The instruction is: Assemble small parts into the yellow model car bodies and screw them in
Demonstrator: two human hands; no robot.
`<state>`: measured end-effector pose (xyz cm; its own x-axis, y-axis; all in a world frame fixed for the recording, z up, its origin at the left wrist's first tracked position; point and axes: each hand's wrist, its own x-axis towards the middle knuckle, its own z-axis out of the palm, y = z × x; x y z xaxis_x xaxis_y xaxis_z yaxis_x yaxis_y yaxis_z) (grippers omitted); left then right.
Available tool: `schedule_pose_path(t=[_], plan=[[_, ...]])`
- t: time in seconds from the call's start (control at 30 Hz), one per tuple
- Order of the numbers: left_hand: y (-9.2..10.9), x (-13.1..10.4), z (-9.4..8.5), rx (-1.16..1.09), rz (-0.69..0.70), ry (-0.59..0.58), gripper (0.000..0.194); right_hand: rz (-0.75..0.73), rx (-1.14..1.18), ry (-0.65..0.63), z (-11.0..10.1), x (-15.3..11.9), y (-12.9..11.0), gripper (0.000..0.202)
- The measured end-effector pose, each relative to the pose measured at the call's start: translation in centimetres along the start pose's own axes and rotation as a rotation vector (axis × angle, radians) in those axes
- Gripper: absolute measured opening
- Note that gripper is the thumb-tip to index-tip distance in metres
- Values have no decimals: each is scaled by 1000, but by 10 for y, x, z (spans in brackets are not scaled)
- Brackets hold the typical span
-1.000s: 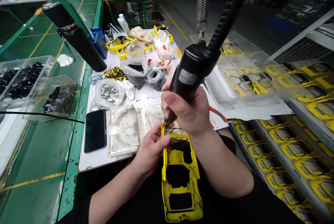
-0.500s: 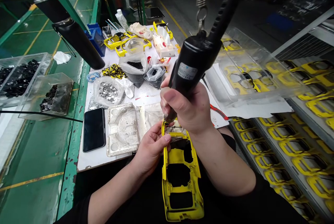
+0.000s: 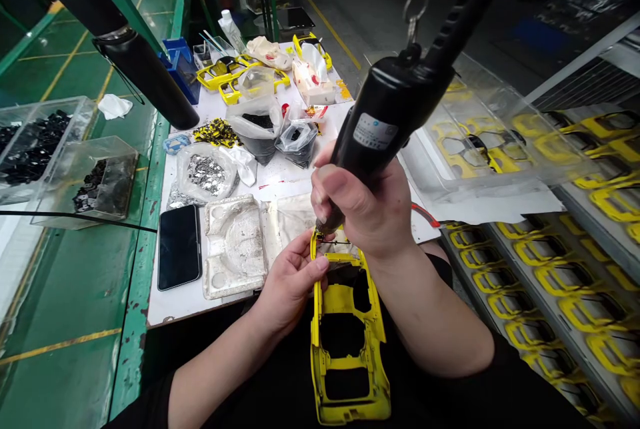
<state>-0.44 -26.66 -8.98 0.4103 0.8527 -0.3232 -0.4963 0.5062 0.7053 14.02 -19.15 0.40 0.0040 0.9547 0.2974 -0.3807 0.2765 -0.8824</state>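
Observation:
My right hand (image 3: 367,205) is wrapped round a black electric screwdriver (image 3: 385,109) that hangs from a coil spring. Its tip points down at the upper left corner of a yellow plastic frame (image 3: 336,297); the exact contact point is hidden behind my fingers. My left hand (image 3: 295,275) pinches the frame's left edge close to that corner, thumb on top. The frame is long, with several openings, and its lower end reaches toward my lap. Just beyond lies a worn white foam block (image 3: 235,249) on the table.
A phone (image 3: 179,247) lies left of the foam block. Behind are a bag of silvery pieces (image 3: 207,172), bags of dark parts (image 3: 255,125) and a black flask (image 3: 150,75). A clear plastic bin (image 3: 500,149) stands right, beside racks of yellow frames (image 3: 580,295).
The screwdriver's upper body has tilted to the right, and my right hand has shifted slightly right with it. My left hand and the yellow frame stay nearly where they were.

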Motion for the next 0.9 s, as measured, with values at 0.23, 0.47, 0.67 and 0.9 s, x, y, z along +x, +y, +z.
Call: schedule_pose_path(t=[0.23,0.47,0.67,0.9], plan=[[0,0,0,-15,0,-6,60,21,-11,30,1,-1,-1,42],[1,-1,1,-13,2,-11,59,45,-44,66,1,-3,0,47],[3,-1,2,-15,11,-13,55,85,-79,50,3,0,-4,58],[3,-1,3,-7,-4,-22,57,50,-42,22,1,0,-3,49]])
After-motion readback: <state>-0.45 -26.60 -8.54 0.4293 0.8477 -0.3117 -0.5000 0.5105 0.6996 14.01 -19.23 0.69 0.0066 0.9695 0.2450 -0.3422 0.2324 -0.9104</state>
